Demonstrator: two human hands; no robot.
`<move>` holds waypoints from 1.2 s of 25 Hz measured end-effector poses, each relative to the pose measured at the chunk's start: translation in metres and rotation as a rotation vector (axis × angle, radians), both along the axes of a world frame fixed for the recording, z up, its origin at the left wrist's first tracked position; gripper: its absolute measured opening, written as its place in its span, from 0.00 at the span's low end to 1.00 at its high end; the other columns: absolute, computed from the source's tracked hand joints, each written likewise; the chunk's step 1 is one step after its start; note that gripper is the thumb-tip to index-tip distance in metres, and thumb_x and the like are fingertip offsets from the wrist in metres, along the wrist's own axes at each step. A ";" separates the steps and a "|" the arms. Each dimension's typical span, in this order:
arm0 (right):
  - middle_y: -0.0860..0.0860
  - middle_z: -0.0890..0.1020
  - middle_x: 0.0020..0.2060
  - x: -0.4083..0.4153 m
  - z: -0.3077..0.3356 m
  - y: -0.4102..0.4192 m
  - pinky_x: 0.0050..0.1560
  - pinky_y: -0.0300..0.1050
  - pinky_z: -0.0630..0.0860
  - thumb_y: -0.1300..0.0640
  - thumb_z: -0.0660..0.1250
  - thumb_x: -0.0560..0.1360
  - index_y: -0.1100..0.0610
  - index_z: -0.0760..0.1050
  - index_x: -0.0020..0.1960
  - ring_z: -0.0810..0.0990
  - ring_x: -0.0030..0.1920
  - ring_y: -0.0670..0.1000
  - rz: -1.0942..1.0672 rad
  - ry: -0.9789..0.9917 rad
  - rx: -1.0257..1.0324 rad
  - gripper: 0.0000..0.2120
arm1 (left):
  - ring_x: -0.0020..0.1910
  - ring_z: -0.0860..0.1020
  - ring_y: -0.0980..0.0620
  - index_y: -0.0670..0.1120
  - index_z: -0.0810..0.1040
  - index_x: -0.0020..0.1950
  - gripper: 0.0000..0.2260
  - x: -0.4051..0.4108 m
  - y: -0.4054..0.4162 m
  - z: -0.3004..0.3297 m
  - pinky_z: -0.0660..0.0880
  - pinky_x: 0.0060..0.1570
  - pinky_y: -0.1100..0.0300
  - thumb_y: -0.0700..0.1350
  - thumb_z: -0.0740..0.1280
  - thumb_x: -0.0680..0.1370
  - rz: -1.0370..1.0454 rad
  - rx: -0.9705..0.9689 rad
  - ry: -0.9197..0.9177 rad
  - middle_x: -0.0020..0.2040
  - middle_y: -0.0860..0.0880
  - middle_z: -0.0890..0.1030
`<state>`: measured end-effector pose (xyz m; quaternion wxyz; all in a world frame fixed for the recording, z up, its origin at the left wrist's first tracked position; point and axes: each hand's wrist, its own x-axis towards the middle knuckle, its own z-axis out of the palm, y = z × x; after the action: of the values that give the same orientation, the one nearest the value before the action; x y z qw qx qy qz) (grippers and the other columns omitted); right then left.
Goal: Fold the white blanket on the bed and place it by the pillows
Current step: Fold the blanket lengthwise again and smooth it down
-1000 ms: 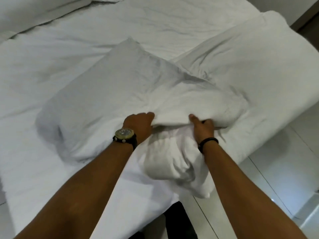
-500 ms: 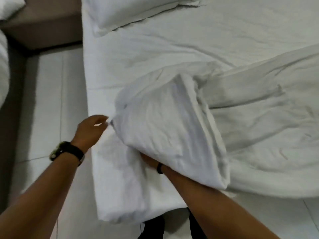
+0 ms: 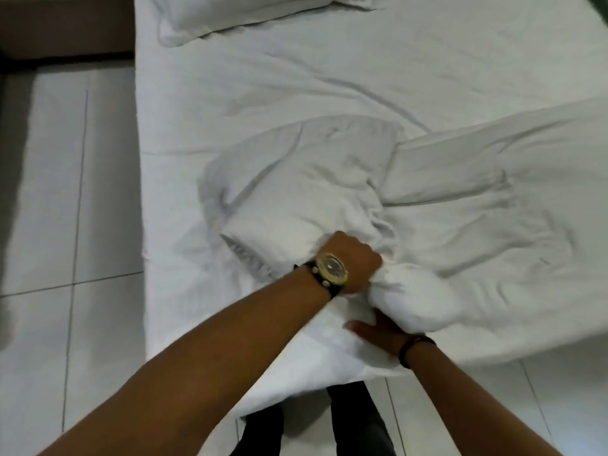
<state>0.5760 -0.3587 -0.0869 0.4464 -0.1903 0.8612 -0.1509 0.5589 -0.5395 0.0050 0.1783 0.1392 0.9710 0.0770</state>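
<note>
The blanket (image 3: 345, 179) lies rumpled on the bed (image 3: 263, 87), near its foot edge, with a partly folded section bunched toward the left and a wider, flatter spread running off to the right. Its near end is gathered into a thick wad that hangs over the bed's edge toward the person. The left hand (image 3: 353, 258) sits on top of this wad, fingers curled down into the cloth and gripping a bunch of it; a watch (image 3: 330, 269) with a gold face is on that wrist. The right hand (image 3: 378, 330) is just below and beside it, mostly hidden under the bunched cloth, so I cannot tell whether its fingers are closed on the fabric or merely pressed against it; a dark band (image 3: 416, 348) circles that wrist. The two hands are close together, nearly touching. A pillow (image 3: 237, 18) lies at the head of the bed, well apart from the blanket. Left of the bed is a pale tiled floor (image 3: 65, 225), and the person's dark trouser legs (image 3: 358, 419) show below the bed's edge.
</note>
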 end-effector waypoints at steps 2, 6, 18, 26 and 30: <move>0.53 0.67 0.74 -0.004 -0.005 0.015 0.73 0.51 0.61 0.30 0.65 0.69 0.53 0.63 0.75 0.63 0.74 0.56 0.011 0.223 0.021 0.42 | 0.55 0.79 0.39 0.46 0.75 0.60 0.18 -0.018 -0.020 -0.001 0.71 0.50 0.51 0.57 0.65 0.77 0.274 0.180 -0.010 0.57 0.42 0.81; 0.55 0.80 0.55 -0.011 -0.001 0.004 0.54 0.54 0.74 0.36 0.71 0.67 0.56 0.77 0.57 0.76 0.57 0.60 0.080 0.357 -0.076 0.28 | 0.54 0.81 0.40 0.41 0.80 0.53 0.20 0.007 -0.143 0.013 0.76 0.51 0.53 0.56 0.65 0.74 1.302 0.577 0.563 0.52 0.39 0.84; 0.49 0.79 0.37 -0.039 0.011 -0.105 0.36 0.45 0.71 0.52 0.68 0.74 0.55 0.73 0.50 0.78 0.39 0.53 0.249 0.189 -0.185 0.08 | 0.57 0.79 0.46 0.46 0.73 0.67 0.15 0.241 -0.267 -0.044 0.78 0.50 0.50 0.43 0.61 0.81 2.353 1.372 0.731 0.59 0.50 0.80; 0.52 0.82 0.45 -0.023 0.003 -0.118 0.44 0.47 0.75 0.51 0.67 0.74 0.52 0.76 0.54 0.80 0.47 0.56 0.273 0.141 -0.117 0.10 | 0.62 0.75 0.41 0.45 0.60 0.76 0.28 0.305 -0.267 -0.064 0.75 0.58 0.46 0.41 0.66 0.78 2.516 1.018 0.608 0.69 0.41 0.72; 0.53 0.81 0.51 -0.022 0.003 -0.121 0.48 0.48 0.74 0.46 0.68 0.73 0.53 0.74 0.58 0.80 0.52 0.57 0.316 0.155 -0.063 0.18 | 0.76 0.56 0.35 0.46 0.57 0.78 0.44 0.305 -0.226 -0.086 0.56 0.69 0.36 0.45 0.77 0.67 1.317 -0.172 0.273 0.78 0.36 0.57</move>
<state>0.5541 -0.4799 -0.0844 0.3906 -0.3482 0.8473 -0.0908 0.8635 -0.7652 -0.0808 -0.0195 -0.4877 0.8697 0.0739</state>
